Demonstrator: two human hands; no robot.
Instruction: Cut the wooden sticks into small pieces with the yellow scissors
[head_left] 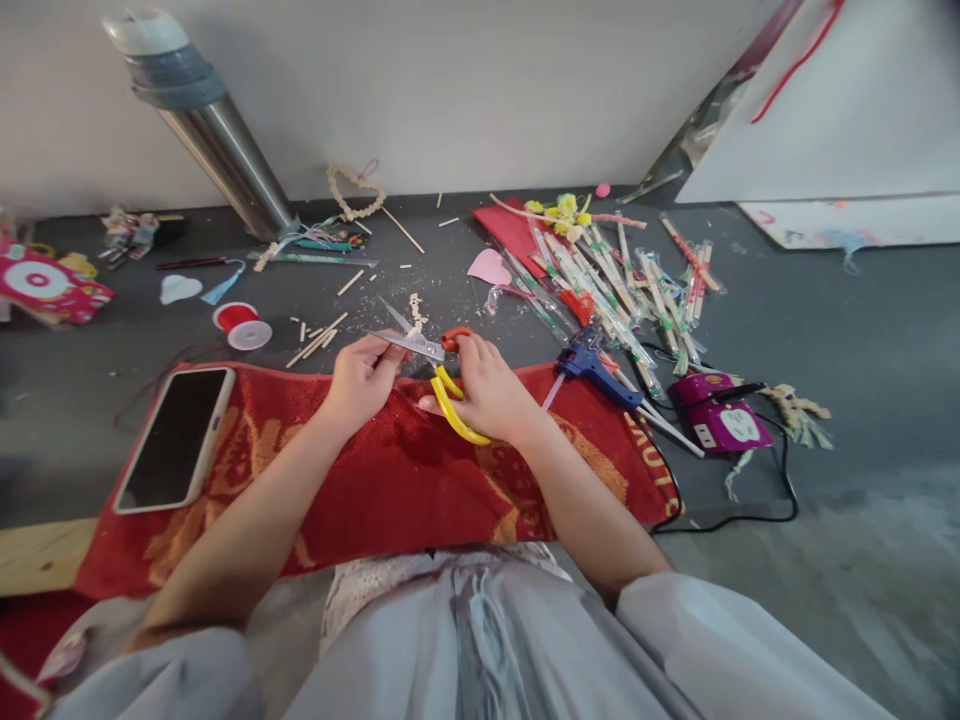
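Observation:
My right hand point(484, 385) is wrapped round the scissors point(427, 348), which have one yellow and one orange-red handle loop. The blades point to the far left and stand apart. My left hand point(362, 380) is closed in a pinch beside the lower blade, and whatever its fingertips hold is mostly hidden. A pale cluster of small wooden bits point(417, 312) shows at the blades; whether it joins my left fingers I cannot tell. Both hands are over the far edge of a red towel point(367, 490). Short cut sticks point(319, 340) lie beyond my left hand.
A blue glue gun point(596, 370) lies right of my right hand, its black cable running past a purple power adapter point(720, 415). Wrapped chopsticks point(600, 280) are piled behind. Leftward are a phone point(176, 440), a ribbon spool point(244, 327) and a steel flask point(225, 150).

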